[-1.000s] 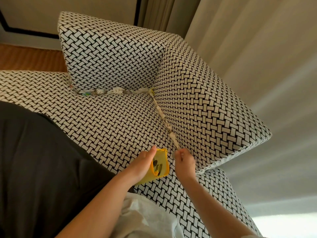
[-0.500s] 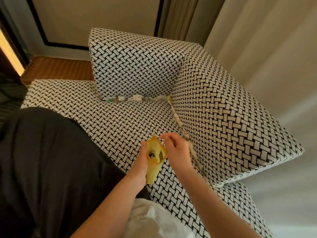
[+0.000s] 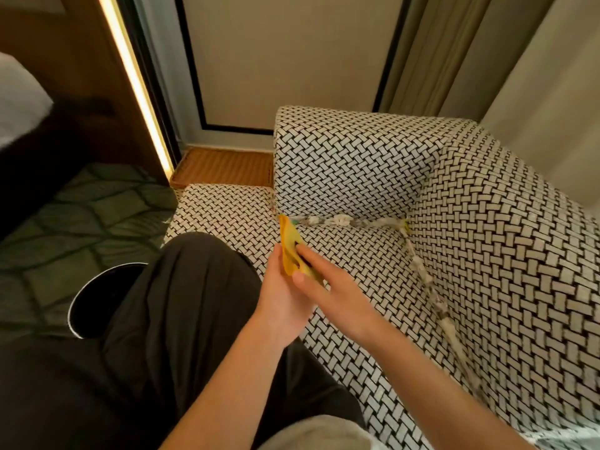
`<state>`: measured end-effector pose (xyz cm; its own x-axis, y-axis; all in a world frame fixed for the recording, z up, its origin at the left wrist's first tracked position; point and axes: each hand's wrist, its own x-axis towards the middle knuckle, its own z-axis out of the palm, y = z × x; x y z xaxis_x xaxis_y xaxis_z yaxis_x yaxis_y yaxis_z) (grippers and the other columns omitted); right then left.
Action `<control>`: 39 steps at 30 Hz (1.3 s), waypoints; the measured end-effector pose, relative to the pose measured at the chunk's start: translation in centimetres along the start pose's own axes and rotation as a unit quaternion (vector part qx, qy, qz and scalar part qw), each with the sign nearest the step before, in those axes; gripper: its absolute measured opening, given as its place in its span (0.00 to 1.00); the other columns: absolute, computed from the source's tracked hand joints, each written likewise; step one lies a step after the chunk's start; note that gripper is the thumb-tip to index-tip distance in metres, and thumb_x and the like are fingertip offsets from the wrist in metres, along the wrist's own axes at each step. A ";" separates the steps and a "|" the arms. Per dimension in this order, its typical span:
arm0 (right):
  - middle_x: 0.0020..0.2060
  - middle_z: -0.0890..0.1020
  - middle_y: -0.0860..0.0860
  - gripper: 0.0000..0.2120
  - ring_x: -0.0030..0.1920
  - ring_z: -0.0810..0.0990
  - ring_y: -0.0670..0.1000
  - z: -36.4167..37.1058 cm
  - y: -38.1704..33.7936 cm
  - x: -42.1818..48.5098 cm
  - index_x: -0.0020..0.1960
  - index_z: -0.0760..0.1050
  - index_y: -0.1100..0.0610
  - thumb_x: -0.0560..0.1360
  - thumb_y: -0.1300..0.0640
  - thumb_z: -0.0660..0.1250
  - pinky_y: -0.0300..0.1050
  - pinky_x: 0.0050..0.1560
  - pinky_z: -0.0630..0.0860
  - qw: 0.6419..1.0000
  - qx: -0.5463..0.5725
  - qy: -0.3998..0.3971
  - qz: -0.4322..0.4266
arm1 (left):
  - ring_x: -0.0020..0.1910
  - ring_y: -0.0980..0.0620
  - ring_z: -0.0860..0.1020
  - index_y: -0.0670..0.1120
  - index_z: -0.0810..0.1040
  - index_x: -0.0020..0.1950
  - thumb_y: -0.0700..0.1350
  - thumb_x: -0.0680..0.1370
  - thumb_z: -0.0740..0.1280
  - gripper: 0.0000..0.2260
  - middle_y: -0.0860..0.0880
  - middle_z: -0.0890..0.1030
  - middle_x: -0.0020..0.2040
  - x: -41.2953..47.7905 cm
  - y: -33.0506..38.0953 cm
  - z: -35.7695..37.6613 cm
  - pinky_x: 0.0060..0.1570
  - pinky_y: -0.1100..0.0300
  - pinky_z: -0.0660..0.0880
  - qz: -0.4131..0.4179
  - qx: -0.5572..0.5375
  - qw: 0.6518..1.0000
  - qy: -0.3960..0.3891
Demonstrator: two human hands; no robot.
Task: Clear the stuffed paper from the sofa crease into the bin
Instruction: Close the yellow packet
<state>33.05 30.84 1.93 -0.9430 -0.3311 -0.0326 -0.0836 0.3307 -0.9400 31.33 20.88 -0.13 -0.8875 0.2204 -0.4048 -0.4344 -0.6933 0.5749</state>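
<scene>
The stuffed paper [image 3: 341,219] sits wedged in the sofa [image 3: 373,251] crease beyond the hands, a pale crumpled line where the seat meets the back cushion [image 3: 350,164]. It turns at the corner and runs on along the side crease, to the right of the right hand [image 3: 337,287], under the arm cushion [image 3: 506,254].

The left hand [image 3: 279,297] is closed around a yellow wrapper [image 3: 289,248], holding it above the seat with its upper tip just short of the near end of the paper line. The right hand lies against the wrapper with its fingers [image 3: 311,259] stretched out straight and flat along it. The two hands touch each other at the wrapper.

The bin [image 3: 97,303], round, dark inside and pale at the rim, stands on the floor well to the left of the left hand. It is partly hidden behind the person's leg in dark trousers [image 3: 181,319].

The sofa is covered all over in a black-and-white basket-weave fabric. Left of the bin the floor shows a green covering [image 3: 81,222] with a diamond pattern. Beyond the sofa's far end lies a strip of brown ribbed flooring [image 3: 224,167]. Behind it stand a beige wall panel [image 3: 285,60] edged in black and a glowing light strip [image 3: 136,79] on a wooden upright. Pale curtains [image 3: 454,60] hang behind the arm cushion.
</scene>
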 end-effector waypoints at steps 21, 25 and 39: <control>0.52 0.80 0.55 0.13 0.51 0.80 0.55 1.2 -9.0 10.8 0.58 0.71 0.55 0.80 0.49 0.56 0.55 0.52 0.79 0.895 0.408 0.156 0.093 | 0.57 0.43 0.76 0.44 0.71 0.60 0.44 0.77 0.64 0.12 0.43 0.73 0.61 -0.4 14.9 -0.6 0.47 0.52 0.78 0.106 0.121 0.987 0.031; 0.50 0.81 0.56 0.14 0.47 0.81 0.55 1.3 -9.6 11.9 0.59 0.72 0.57 0.80 0.50 0.57 0.52 0.43 0.80 0.881 0.425 0.152 0.143 | 0.56 0.47 0.75 0.45 0.74 0.54 0.47 0.76 0.66 0.10 0.45 0.75 0.57 -0.3 16.2 -1.0 0.43 0.56 0.77 0.146 0.237 0.957 0.079; 0.47 0.81 0.54 0.07 0.45 0.80 0.52 1.7 -10.8 13.5 0.55 0.74 0.53 0.79 0.60 0.60 0.48 0.40 0.78 0.942 0.293 0.143 0.078 | 0.38 0.55 0.75 0.44 0.76 0.44 0.47 0.79 0.60 0.09 0.49 0.77 0.39 -0.9 18.5 -0.6 0.39 0.63 0.71 0.367 0.438 0.814 0.101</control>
<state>21.79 21.28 11.05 -0.9844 -0.0397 -0.1715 0.1760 -0.2175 -0.9601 24.18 7.46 10.48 -0.9529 -0.2108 0.2179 0.1793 0.1878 0.9657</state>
